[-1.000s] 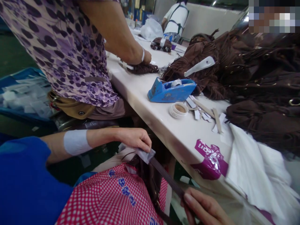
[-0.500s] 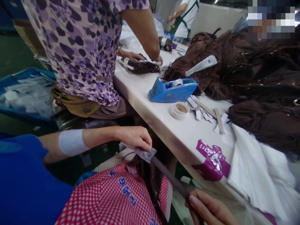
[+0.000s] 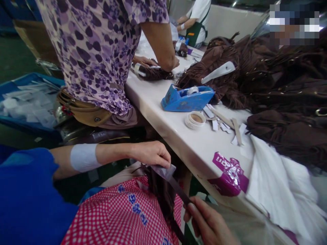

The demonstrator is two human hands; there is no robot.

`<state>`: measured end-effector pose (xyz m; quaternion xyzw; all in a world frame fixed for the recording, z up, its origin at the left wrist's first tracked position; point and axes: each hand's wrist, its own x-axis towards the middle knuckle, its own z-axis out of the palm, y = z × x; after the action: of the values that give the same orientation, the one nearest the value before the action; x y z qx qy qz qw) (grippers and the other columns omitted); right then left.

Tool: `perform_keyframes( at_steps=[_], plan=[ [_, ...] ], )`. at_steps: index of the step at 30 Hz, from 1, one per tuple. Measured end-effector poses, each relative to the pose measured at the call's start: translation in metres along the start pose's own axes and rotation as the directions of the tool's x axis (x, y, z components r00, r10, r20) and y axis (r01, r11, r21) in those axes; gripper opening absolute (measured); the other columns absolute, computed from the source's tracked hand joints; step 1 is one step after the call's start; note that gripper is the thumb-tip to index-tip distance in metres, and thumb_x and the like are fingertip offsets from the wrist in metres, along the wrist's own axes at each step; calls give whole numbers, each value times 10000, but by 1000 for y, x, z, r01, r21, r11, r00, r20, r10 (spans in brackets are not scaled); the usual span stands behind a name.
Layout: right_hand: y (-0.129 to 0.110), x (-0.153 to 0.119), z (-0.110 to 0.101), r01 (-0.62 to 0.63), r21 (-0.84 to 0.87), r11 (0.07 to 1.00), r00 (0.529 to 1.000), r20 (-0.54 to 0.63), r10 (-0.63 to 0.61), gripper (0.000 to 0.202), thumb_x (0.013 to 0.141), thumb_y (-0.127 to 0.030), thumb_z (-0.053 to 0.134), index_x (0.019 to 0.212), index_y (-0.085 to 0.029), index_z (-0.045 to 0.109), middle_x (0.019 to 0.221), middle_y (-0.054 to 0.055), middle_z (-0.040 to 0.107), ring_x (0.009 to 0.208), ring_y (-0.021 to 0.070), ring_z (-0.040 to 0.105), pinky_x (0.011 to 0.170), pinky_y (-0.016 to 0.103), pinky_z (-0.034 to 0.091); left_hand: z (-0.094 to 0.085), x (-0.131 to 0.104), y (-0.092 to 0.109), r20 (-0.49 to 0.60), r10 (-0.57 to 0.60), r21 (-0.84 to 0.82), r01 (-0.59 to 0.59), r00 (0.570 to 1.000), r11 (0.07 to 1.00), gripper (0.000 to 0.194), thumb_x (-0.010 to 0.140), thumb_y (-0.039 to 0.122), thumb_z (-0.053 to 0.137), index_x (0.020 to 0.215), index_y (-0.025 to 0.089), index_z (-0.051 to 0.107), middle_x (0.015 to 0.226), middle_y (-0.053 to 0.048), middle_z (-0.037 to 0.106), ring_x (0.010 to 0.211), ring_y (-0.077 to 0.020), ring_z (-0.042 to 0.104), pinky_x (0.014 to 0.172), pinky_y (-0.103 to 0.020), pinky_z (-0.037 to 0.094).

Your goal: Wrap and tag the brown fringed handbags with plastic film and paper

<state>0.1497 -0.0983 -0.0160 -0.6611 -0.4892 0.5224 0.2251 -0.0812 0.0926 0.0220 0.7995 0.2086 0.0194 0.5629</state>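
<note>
My left hand (image 3: pixel 153 153) is closed, pinching a small piece of clear plastic wrap (image 3: pixel 166 172) above my lap. From the wrap a dark brown strap (image 3: pixel 179 191) slants down to the right. My right hand (image 3: pixel 208 221) is closed too, gripping that strap between thumb and fingers. Under the strap a dark brown bag (image 3: pixel 159 187), partly hidden by it, lies across my red checked apron (image 3: pixel 114 211). How the wrap sits round the strap is partly covered by my left fingers.
On the white table (image 3: pixel 163 119) are a blue tape dispenser (image 3: pixel 189 98), a tape roll (image 3: pixel 195 120), paper strips, a white cloth (image 3: pixel 283 190) and piled brown bags (image 3: pixel 281 78). A person in a purple-patterned shirt (image 3: pixel 102 51) works at left, beside a blue bin (image 3: pixel 30 102).
My right hand has moved left and up along the strap, closer to my left hand. My left hand has shifted slightly right, still pinching the wrap.
</note>
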Motion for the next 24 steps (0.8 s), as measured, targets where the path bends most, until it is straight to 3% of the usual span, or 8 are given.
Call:
perform_keyframes(
  at_steps=[3, 5, 11, 15, 19, 22, 24],
  plan=[
    [-35, 10, 12, 91, 34, 995, 996, 19, -92, 557, 845, -740, 530, 713, -207, 619, 641, -12, 524, 580, 130, 430, 557, 253, 377, 21, 12, 8, 50, 126, 16, -127, 991, 992, 167, 901, 133, 634, 750, 127, 707, 662, 28, 625, 614, -80, 558, 580, -147, 384],
    [-45, 13, 13, 77, 105, 992, 995, 49, -83, 529, 826, -721, 578, 743, -202, 630, 658, -17, 516, 610, 134, 432, 585, 251, 390, 28, 16, 8, 69, 216, 24, -218, 974, 976, 182, 918, 142, 630, 751, 132, 702, 685, 16, 638, 646, -90, 584, 616, -151, 407],
    [-17, 9, 12, -16, 225, 974, 999, 37, 8, 493, 834, -669, 634, 855, -179, 686, 722, -12, 533, 662, 127, 439, 578, 230, 372, 23, 7, -9, 37, 260, 97, -262, 965, 960, 155, 934, 158, 632, 829, 151, 746, 791, -29, 735, 723, -119, 652, 696, -168, 455],
    [-21, 12, 28, -19, 325, 946, 1000, 17, 14, 489, 820, -649, 674, 939, -175, 690, 705, -10, 588, 608, 116, 470, 558, 231, 377, 42, 9, -10, 24, 300, 264, -295, 954, 918, 132, 928, 159, 640, 879, 179, 761, 842, -44, 767, 775, -151, 686, 678, -193, 457],
    [-19, 7, 34, -46, 561, 827, 999, 31, 35, 548, 787, -591, 758, 1163, -207, 648, 767, 4, 678, 595, 120, 569, 584, 242, 434, 53, 10, -9, -16, 352, 476, -303, 936, 825, 158, 937, 191, 622, 834, 186, 742, 793, -43, 749, 722, -163, 663, 594, -226, 414],
    [-3, 1, 36, -85, 720, 689, 996, 64, 56, 555, 752, -580, 803, 1113, -180, 672, 698, 19, 694, 621, 135, 617, 609, 241, 439, 51, 8, -13, -23, 391, 515, -324, 920, 793, 163, 958, 196, 589, 860, 200, 718, 804, -27, 735, 740, -147, 653, 620, -226, 425],
    [3, -1, 41, -119, 780, 615, 993, 108, 55, 533, 743, -542, 830, 1089, -170, 671, 605, -5, 660, 539, 111, 572, 557, 223, 404, 53, 7, -15, 5, 460, 580, -377, 888, 722, 147, 947, 166, 589, 871, 208, 708, 791, -19, 721, 735, -144, 646, 623, -249, 429]
  ],
)
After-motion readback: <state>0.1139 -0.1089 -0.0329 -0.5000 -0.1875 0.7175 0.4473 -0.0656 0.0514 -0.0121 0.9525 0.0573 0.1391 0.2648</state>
